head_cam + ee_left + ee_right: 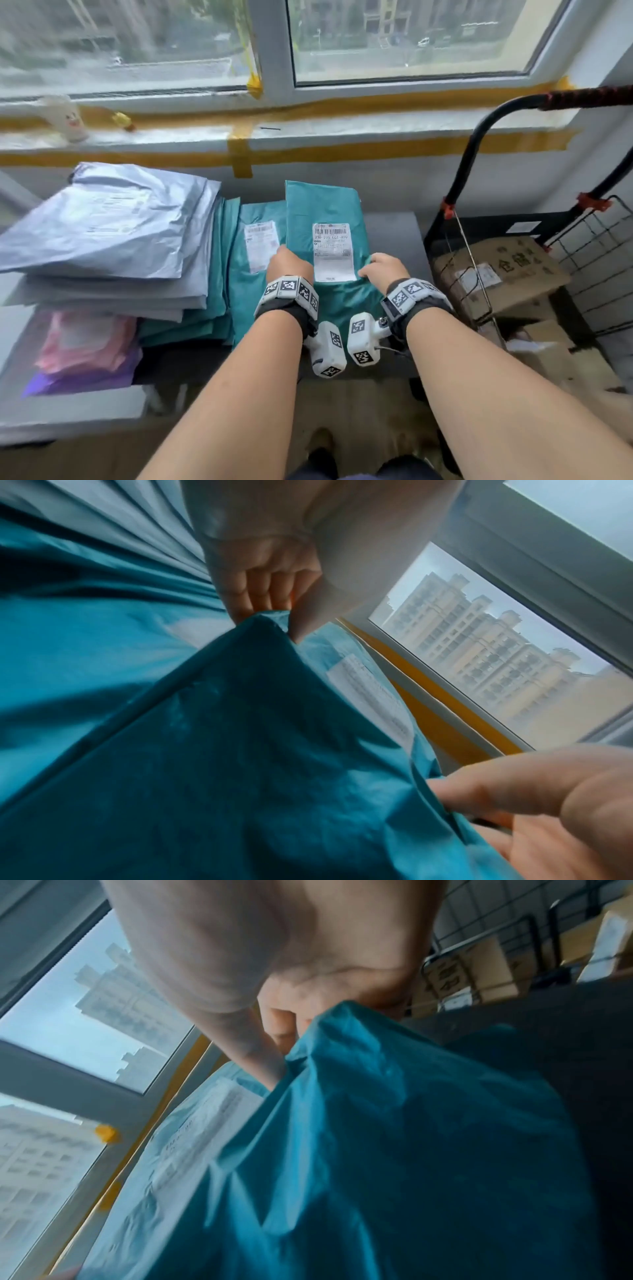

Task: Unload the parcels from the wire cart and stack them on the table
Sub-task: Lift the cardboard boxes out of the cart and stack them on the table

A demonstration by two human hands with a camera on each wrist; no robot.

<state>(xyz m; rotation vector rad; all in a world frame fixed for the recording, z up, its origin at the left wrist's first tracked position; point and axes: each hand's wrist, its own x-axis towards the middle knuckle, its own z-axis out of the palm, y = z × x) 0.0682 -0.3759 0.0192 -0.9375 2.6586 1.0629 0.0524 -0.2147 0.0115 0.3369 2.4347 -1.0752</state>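
A teal poly-bag parcel with a white shipping label hangs between both hands above the grey table. My left hand pinches its left edge, fingers curled under the film. On the other side my right hand grips the crumpled right edge. Below it lies another teal parcel with its own label. The black wire cart stands to the right and holds cardboard boxes.
A stack of grey and teal bag parcels fills the table's left side, with pink and purple bags in front. The taped window sill runs behind the table. The cart handle arches up at the right.
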